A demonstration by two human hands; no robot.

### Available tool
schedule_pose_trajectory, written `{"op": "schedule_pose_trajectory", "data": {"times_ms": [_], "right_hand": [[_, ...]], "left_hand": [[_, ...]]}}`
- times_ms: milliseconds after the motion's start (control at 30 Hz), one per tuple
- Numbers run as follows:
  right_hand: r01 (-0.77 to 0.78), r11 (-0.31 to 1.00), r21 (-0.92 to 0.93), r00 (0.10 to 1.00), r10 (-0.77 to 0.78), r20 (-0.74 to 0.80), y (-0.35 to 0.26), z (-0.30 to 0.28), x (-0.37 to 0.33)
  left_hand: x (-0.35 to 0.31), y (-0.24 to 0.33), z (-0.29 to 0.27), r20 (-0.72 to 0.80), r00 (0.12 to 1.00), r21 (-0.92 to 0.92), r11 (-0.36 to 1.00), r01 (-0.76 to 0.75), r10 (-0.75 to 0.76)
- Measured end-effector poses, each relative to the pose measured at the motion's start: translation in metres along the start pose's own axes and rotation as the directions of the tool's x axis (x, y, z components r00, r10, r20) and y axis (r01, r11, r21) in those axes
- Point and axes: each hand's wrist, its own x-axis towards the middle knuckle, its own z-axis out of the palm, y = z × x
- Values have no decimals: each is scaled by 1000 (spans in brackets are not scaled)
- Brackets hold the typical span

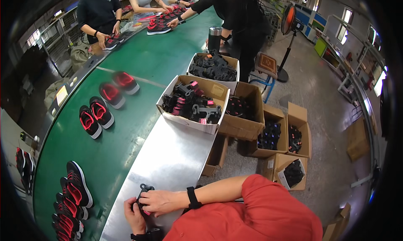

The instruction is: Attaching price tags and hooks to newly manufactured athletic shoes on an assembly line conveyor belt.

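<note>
My left hand (134, 218) and my right hand (158, 200) are both closed on a small black plastic shoe insert (145, 190) with a pink part, held over the near end of a bare metal shelf (176, 153). The right hand lies on top of the piece, the left grips it from below. A black band is on each wrist. Just left of my hands, several black and pink shoes (72, 199) lie on the green conveyor belt (126, 127).
A white box (194, 102) of black and pink inserts stands farther along the shelf, another box (214, 68) behind it. Open cardboard boxes (281, 136) sit on the floor to the right. More shoes (105, 102) ride the belt. Other people work at its far end beside a standing fan (289, 20).
</note>
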Motion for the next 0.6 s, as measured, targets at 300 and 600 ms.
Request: {"op": "schedule_pose_trajectory", "data": {"times_ms": [300, 600], "right_hand": [[-88, 996, -16, 987, 90, 130, 37, -1, 17], [-111, 993, -38, 941, 118, 317, 29, -18, 42]], "left_hand": [[-6, 21, 1, 56, 959, 366, 888, -278, 277], [-1, 20, -22, -33, 983, 249, 954, -168, 182]]}}
